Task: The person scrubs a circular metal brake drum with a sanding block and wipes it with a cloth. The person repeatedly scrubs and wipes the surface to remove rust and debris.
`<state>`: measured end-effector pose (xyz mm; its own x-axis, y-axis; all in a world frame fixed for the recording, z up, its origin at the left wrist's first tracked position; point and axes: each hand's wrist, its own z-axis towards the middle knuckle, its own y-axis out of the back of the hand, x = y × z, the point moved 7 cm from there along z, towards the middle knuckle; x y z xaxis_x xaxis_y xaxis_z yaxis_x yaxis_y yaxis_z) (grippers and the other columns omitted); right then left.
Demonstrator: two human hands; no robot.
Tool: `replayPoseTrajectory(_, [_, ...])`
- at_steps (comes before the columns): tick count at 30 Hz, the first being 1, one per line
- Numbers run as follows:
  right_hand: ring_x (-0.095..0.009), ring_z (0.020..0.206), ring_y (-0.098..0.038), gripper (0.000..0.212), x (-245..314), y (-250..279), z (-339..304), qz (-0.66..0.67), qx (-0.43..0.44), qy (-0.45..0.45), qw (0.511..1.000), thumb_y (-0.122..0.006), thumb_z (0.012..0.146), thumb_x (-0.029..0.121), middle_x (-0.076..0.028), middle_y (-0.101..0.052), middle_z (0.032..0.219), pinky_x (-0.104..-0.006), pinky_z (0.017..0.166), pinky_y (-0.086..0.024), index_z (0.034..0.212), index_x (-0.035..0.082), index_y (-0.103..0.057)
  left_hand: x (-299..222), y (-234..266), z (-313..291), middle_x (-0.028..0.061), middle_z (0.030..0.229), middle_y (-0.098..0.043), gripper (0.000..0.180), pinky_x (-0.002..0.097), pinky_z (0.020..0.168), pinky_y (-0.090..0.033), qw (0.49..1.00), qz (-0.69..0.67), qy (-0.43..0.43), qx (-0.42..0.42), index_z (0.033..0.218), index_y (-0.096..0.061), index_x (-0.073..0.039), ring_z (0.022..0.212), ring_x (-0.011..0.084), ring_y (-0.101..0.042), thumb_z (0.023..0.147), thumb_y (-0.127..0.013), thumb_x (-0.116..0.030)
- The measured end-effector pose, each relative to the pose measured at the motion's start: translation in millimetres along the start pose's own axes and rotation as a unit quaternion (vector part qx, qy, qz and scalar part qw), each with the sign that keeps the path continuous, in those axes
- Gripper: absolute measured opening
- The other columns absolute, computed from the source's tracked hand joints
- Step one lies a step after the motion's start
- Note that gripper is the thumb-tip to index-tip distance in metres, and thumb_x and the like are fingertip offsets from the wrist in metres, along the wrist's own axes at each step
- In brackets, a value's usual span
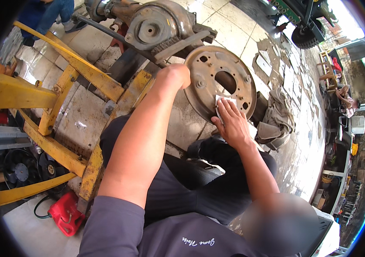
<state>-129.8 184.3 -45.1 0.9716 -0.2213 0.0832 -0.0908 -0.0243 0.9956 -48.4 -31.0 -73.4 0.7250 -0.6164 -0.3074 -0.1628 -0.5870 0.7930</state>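
Currently the right hand point(234, 122), unclenched and flattened, presses a white pad point(219, 98) against the lower face of the rusty round plate point(211, 75), nearer its central hole point(225, 82) than the left hand point(175, 76), which curls at the left rim point(188, 95), grasp impossible to tell

Vehicle repair workshop, known by its contents. Heavy parts: a rusty metal axle housing with a rounded central casing point(152, 28) and a round, flat brown metal plate with drilled holes point(208, 92), both above a pale, stained tiled floor point(238, 19). Equipment: a chipped yellow steel frame of thick beams point(90, 75). Also present: a black bladed cooling fan point(21, 172), a black treaded rubber tyre point(307, 37) at the far side, and small dark tools point(352, 199) along the right wall.
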Motion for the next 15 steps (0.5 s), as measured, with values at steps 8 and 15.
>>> replayPoseTrajectory(8, [-0.032,0.127,-0.050,0.051,7,8,10,-0.051,-0.061,0.065,0.995,-0.061,0.091,0.018,-0.015,-0.051,0.142,-0.0486,0.098,-0.044,0.138,0.002,-0.049,3,2,3,0.0186,0.077,-0.072,0.024,0.0417,0.074,-0.055,0.999,-0.046,0.013,0.018,0.081,-0.073,0.003,0.075,0.0296,-0.071,0.079,-0.050,-0.006])
replayPoseTrajectory(15, [-0.038,0.139,-0.040,0.053,16,-14,-22,-0.101,0.006,0.022,0.995,-0.045,0.092,0.008,-0.022,-0.042,0.149,-0.0473,0.112,-0.037,0.144,-0.003,-0.039,-2,3,-2,0.0187,0.078,-0.072,0.024,0.0413,0.078,-0.054,1.000,-0.011,-0.001,0.012,0.081,-0.073,0.004,0.077,0.0303,-0.071,0.080,-0.051,-0.008])
